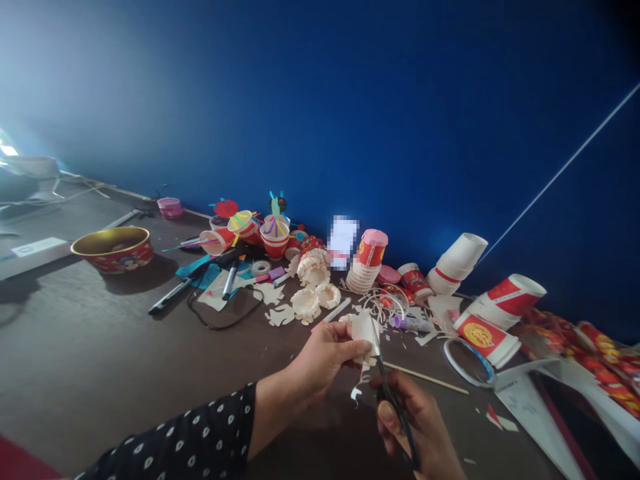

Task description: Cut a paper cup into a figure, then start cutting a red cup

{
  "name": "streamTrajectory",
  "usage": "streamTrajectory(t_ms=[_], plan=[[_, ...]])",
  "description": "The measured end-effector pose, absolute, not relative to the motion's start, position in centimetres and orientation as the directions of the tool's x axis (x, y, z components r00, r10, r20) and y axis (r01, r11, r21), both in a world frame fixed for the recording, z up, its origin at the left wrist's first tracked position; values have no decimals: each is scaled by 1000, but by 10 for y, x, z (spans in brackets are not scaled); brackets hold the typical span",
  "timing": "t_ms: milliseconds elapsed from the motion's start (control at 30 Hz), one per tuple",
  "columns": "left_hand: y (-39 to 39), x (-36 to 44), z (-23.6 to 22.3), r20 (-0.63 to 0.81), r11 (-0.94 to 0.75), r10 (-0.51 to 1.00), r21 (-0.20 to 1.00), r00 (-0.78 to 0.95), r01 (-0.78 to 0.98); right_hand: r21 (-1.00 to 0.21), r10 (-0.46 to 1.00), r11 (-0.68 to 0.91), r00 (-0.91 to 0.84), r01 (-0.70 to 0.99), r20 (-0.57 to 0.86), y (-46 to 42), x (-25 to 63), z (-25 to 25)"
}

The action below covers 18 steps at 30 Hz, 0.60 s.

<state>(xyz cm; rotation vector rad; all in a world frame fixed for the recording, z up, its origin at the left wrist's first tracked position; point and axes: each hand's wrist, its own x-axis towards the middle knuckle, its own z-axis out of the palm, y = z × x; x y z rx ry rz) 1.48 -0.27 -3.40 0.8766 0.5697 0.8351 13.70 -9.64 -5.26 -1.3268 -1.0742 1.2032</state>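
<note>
My left hand point(320, 357) pinches a white piece of cut paper cup point(363, 331) between thumb and fingers, above the front middle of the table. A thin curled strip hangs below it. My right hand point(413, 417) is closed round the dark handles of a pair of scissors point(395, 400). Their blades point up and lie against the right side of the cup piece; whether they are parted is hard to tell. Just behind my hands lie white cut-paper shapes point(306, 303) and loose scraps. A thin wooden stick point(427, 379) rests to the right.
Stacked paper cups point(367, 267) stand at the back, with more cups point(457, 260) at right. Cups with colourful paper figures point(274, 233) stand further left. A red-and-gold bowl point(114, 253), markers point(231, 280), a tape roll point(470, 363) and a dark tablet-like object point(580, 413) lie around. A blue wall point(320, 120) rises behind.
</note>
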Motion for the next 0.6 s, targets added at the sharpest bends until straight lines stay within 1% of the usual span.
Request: streamTrajectory(t_ms=[267, 433, 533, 600], plan=[[-3, 16, -35, -99, 364, 822, 848, 560, -385, -995, 987, -99, 127, 2, -98, -98, 136, -50], [-6, 15, -33, -85, 381, 781, 850, 619, -363, -995, 989, -100, 108, 2, -99, -97, 140, -52], [-4, 12, -31, -59, 384, 770, 838, 636, -387, -996, 991, -93, 95, 18, -91, -97, 141, -52], [-1, 10, -29, -61, 380, 786, 833, 615, -403, -994, 989, -108, 99, 5, -107, -97, 142, -53]])
